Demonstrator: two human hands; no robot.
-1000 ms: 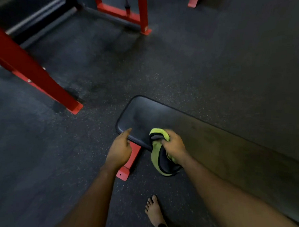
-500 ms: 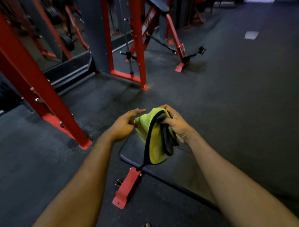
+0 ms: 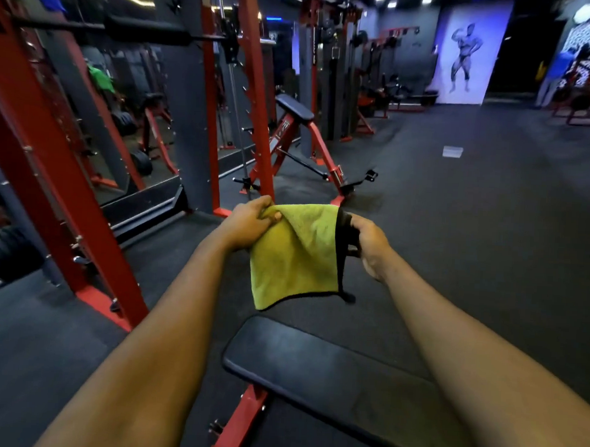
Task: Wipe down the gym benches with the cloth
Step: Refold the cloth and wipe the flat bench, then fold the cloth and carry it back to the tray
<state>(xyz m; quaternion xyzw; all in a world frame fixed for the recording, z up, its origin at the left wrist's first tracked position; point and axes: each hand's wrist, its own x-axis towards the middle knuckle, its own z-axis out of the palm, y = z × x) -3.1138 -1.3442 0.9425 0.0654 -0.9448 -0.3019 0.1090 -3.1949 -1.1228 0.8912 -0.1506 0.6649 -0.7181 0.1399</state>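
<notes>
A yellow-green cloth (image 3: 295, 253) with a black edge hangs spread in the air between both hands. My left hand (image 3: 249, 221) pinches its upper left corner. My right hand (image 3: 369, 243) grips the black right edge. Below the cloth lies a flat black padded bench (image 3: 317, 369) on a red frame (image 3: 241, 420), running from centre toward the lower right. The cloth hangs above the bench's near end without touching it.
A red power rack post (image 3: 52, 185) stands at the left beside a mirror. An inclined red bench (image 3: 295, 108) stands ahead. More red machines line the back wall, and people stand at the far right (image 3: 560, 72). Dark rubber floor (image 3: 490, 215) stretches to the right.
The cloth has come up off the bench and been spread out from a bunched fold. My left hand now holds a corner. The view has tilted up toward the room.
</notes>
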